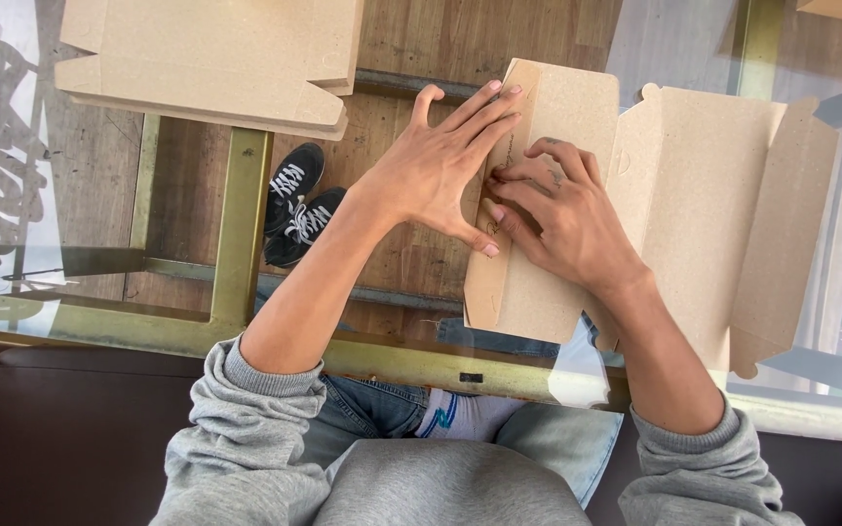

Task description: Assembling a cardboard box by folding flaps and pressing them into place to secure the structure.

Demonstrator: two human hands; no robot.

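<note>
**Caller:** Pressing flat, not gripping — the left hand [438, 175] is lying spread and unclenched on the folded flap of the flat cardboard box blank [694, 205], palm down, grasping nothing.

**Analyst:** And the right hand [562, 219] is working just beside it, fingers [518, 195] curled and pinching down along the same flap's edge. Neither hand is lifting the card; both are bearing down on it.

**Caller:** The blank itself is lying opened out on the glass table [148, 321], its unfolded panels stretching away to the right of the hands.

**Analyst:** I'd judge this as the creasing step: one side panel is being folded over and held. The next move would call for keeping that crease pinned while the neighbouring panel gets raised, so the fold isn't springing back.

**Caller:** Up and left of the blank, a stack of more flat blanks [211, 58] is waiting. Left of it, through the glass, black trainers [296, 205] are showing on the wooden floor.
</note>
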